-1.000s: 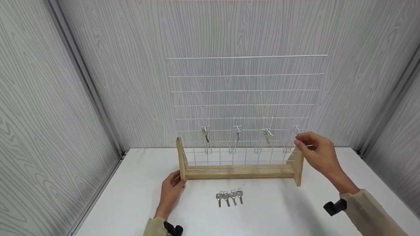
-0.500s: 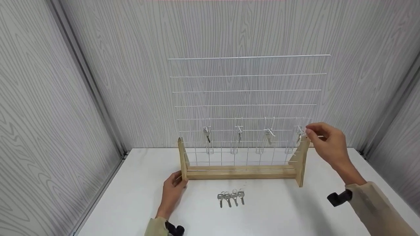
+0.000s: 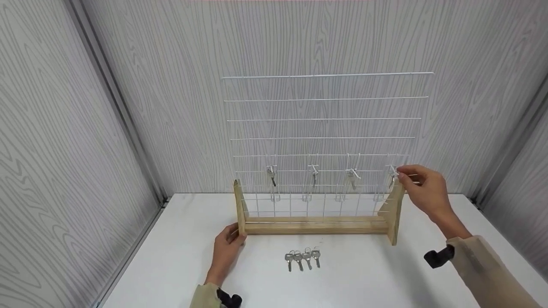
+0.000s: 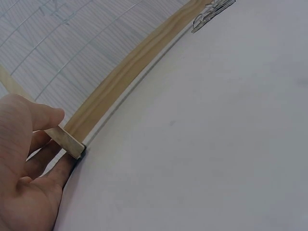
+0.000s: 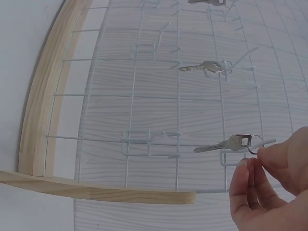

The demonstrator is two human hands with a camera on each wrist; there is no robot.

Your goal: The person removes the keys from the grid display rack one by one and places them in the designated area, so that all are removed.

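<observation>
A white wire grid rack (image 3: 325, 137) stands upright in a wooden base (image 3: 317, 227). My left hand (image 3: 226, 250) grips the lower left end of that base, thumb on one side and fingers on the other. Several keys hang by rings from hooks along the grid, among them a left key (image 3: 272, 176) and a middle key (image 5: 207, 66). At the rightmost hook, my right hand (image 3: 426, 188) pinches the ring (image 5: 255, 144) of a silver key (image 5: 233, 143) between thumb and fingertips. The ring lies over the hook, and the thumb partly hides it.
A row of several loose keys (image 3: 303, 259) lies on the white table (image 3: 351, 273) in front of the base. Wood-grain panels (image 3: 342, 38) rise behind and at both sides. Lower empty-looking wire hooks (image 5: 151, 142) stick out from the grid.
My right hand drew back rightward from the rightmost hook, uncovering its key, then came back left to the ring. My left hand has kept its grip on the base.
</observation>
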